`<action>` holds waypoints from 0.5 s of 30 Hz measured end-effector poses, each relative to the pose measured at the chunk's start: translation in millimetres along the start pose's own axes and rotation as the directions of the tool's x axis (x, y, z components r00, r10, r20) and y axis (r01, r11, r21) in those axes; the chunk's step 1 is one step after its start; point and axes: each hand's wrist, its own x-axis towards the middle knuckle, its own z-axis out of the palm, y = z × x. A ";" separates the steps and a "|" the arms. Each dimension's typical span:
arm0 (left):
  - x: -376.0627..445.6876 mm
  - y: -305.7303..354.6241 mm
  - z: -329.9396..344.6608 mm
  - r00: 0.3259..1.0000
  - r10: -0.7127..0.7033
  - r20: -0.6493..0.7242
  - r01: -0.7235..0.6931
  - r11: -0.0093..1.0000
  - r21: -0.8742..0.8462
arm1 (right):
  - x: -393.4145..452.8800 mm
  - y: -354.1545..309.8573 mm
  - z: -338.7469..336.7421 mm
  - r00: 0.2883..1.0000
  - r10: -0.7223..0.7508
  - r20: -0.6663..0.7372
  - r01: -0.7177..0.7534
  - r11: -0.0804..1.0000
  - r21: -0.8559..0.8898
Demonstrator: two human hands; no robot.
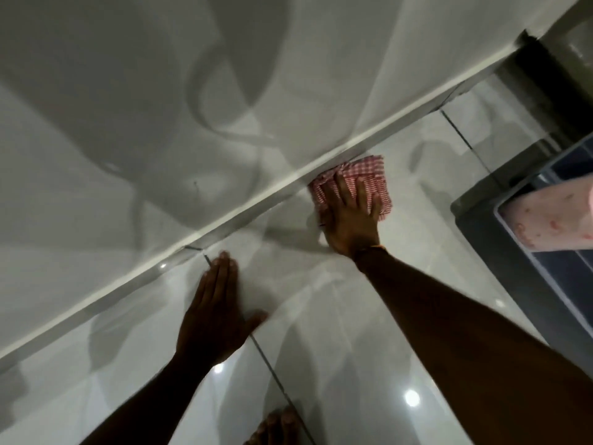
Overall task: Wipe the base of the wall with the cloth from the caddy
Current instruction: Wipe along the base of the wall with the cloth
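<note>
A pale wall (160,91), crossed by soft shadows, meets a glossy tiled floor (353,332) along a white skirting strip (224,216) running diagonally. At the right edge stands a dark-framed clear caddy (513,252), cut off by the frame, with something pink and spotted (552,216) inside that is hard to identify. The right hand (351,216) lies spread flat on a red-checked cloth (359,175), pressing it on the floor against the skirting. The left hand (215,313) rests open and flat on the tiles, holding nothing, near the skirting. Toes (276,425) show at the bottom edge, mostly cut off.
</note>
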 end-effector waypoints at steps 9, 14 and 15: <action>5.1 -7.9 6.4 1.000 0.026 -0.016 -0.026 0.999 0.037 | 122.5 129.2 -58.3 0.923 0.384 0.026 -0.385 0.917 0.107; 5.6 -6.6 3.6 0.998 0.042 -0.056 -0.038 0.997 0.069 | 157.4 133.9 -57.6 0.860 0.504 -0.077 -0.480 0.852 0.208; 5.6 -6.6 4.6 0.996 0.054 -0.068 -0.049 0.996 0.078 | 160.7 131.4 -57.7 0.837 0.537 -0.105 -0.505 0.832 0.231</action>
